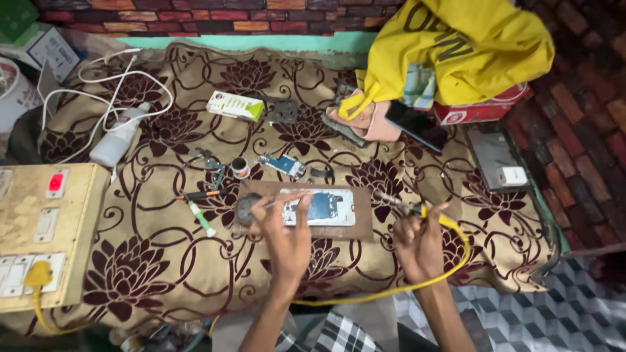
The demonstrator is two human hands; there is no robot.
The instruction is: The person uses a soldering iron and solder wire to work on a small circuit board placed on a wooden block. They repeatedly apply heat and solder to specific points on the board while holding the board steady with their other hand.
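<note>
An opened phone [321, 207] lies face-down on a brown wooden board [362, 215] at the middle of a flower-patterned cloth [163, 261]. My left hand [289, 236] rests on the board's left part, thumb on the phone's edge, pinching a thin metal tool whose tip points left toward a dark round lump. To the right of the board, my right hand [417, 242] is shut on a soldering iron [395, 201] with a yellow cord [391, 290]; its tip points toward the phone's right end.
A yellowed switchboard box [45, 234] stands at left. Small tools [199, 212], a circuit board piece [282, 164], a white-green box [235, 105], white cables and a bottle [117, 140] lie behind. A yellow bag [469, 45], dark phone [417, 125] and metal tray [495, 156] are at right.
</note>
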